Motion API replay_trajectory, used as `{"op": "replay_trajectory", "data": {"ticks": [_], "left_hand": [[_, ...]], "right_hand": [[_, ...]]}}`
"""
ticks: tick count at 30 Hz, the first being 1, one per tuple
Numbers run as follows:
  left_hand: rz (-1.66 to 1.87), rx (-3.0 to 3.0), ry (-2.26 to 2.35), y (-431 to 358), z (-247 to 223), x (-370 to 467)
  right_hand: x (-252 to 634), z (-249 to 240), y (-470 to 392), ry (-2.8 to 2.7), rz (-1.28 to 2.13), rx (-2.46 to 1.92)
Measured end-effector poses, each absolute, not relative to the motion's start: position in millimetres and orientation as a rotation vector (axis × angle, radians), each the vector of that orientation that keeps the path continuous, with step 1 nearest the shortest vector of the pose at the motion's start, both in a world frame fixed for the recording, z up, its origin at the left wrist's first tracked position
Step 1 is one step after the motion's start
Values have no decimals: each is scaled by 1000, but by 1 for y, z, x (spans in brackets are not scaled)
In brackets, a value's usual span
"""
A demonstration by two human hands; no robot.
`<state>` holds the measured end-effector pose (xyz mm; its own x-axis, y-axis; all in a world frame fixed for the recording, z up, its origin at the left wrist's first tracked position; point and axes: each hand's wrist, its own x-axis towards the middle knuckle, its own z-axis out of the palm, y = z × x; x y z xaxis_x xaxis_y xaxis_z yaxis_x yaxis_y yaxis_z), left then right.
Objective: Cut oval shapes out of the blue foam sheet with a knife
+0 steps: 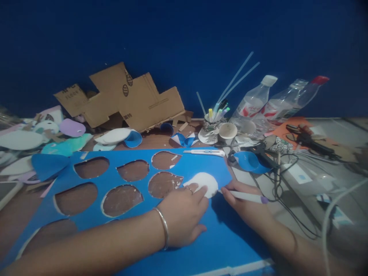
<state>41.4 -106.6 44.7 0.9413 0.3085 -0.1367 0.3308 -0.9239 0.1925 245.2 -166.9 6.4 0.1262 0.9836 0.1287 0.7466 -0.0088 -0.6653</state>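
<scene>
My left hand [185,211] lies with its fingers spread over a white teardrop-shaped cutout [208,182], pressing it flat on a blue foam sheet [178,245]. Several teardrop holes are cut through the left part of that sheet, and brown table shows through them. In my right hand [241,199] is a white marker pen [248,196] with a purple end, its tip at the right edge of the cutout. A white utility knife [204,152] lies on the sheet's far edge, beyond the cutout.
Cut cardboard [132,99] leans at the back. A cup of markers [212,122] and plastic bottles [255,99] stand behind the sheet. Foam pieces [71,128] pile up at left. Black cables [280,188] and a glue gun [313,142] lie at right.
</scene>
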Motion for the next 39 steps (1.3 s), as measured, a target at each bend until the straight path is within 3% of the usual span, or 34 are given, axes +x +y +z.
{"op": "replay_trajectory", "data": {"ticks": [10, 18, 26, 39], "left_hand": [[-104, 2697, 493, -84, 49, 40], [-95, 2472, 437, -50, 45, 36], [-107, 2401, 348, -43, 44, 33], [-146, 2488, 349, -42, 40, 33]], "right_hand": [[246, 18, -166, -1708, 380, -1758], [210, 20, -171, -2056, 534, -1369], [188, 2, -162, -2261, 73, -1284], [186, -5, -158, -2267, 31, -1331]]}}
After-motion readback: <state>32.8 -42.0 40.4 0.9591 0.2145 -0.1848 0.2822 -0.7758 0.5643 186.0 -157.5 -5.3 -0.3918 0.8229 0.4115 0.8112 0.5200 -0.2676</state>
